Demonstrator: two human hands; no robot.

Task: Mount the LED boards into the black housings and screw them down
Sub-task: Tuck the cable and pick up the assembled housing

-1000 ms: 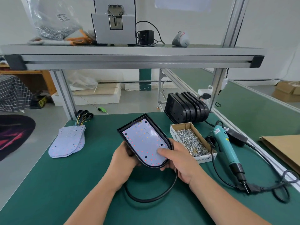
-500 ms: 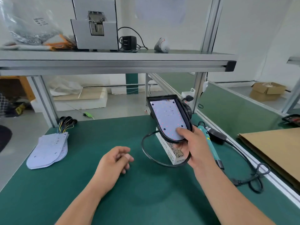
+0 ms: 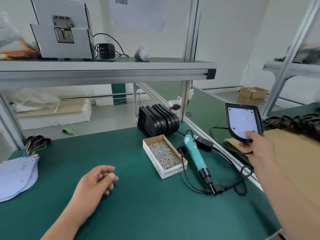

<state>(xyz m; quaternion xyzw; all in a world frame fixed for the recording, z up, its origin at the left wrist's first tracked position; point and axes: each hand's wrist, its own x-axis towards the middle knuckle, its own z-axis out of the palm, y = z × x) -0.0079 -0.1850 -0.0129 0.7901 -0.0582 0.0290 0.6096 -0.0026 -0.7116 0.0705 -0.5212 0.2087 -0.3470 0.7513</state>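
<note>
Right hand (image 3: 258, 148) has swung the black housing (image 3: 259, 118), LED board (image 3: 242, 121) seated inside, further right than half a second ago. It's now off the table (image 3: 138, 213), above the cardboard sheet (image 3: 294, 161), fingers pinching its lower end. Left hand (image 3: 97, 181) unchanged: loosely curled, empty, on the table. Screw box (image 3: 173, 172) and electric screwdriver (image 3: 195, 156) now unobstructed.

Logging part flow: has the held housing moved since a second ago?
Yes: the housing went rightward, from left of the screw box to far right of it.

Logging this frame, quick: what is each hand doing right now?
Left hand: open, loosely curled, holding nothing.
Right hand: holds the black housing with LED board inside.
</note>
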